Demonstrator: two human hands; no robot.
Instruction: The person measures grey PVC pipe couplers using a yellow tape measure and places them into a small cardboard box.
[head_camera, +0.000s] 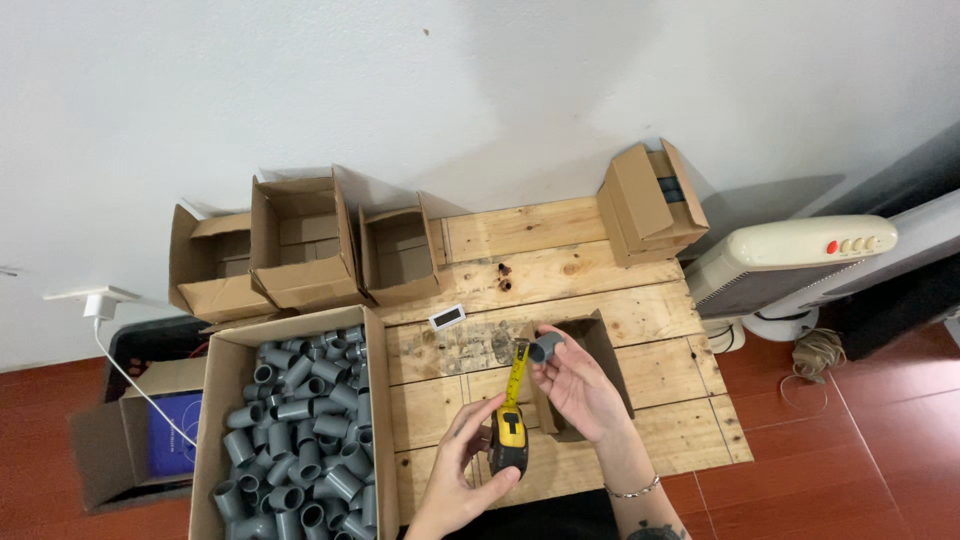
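Head view, looking down on a low wooden table (560, 270) made of pale planks, set against a white wall (400, 80). Left hand (462, 470) is closed around a yellow and black tape measure (508, 440), thumb on the lower edge of the case, fingers wrapped behind it. The yellow tape blade (517, 372) is drawn out and runs up from the case toward the right hand. Right hand (577, 385) is clamped on a small grey pipe fitting (545, 347), pinched between thumb and fingertips, held above the table just in front of a small open cardboard box (600, 345); the tip of the blade sits just beside the fitting, contact cannot be confirmed. A thin bracelet (636, 490) is on the right wrist. To the left, against the table edge, a large open carton (225, 380) is filled with many grey pipe fittings (300, 430) of the same kind. Three open cardboard boxes (300, 240) stand in a row at the back left, one more open box (650, 205) at the back right corner. A small white rectangular gadget (447, 317) lies on the planks near the middle. A cream fan heater (790, 260) lies on the red floor (850, 450) to the right; a white charger (98, 303) with its cable hangs at the left.
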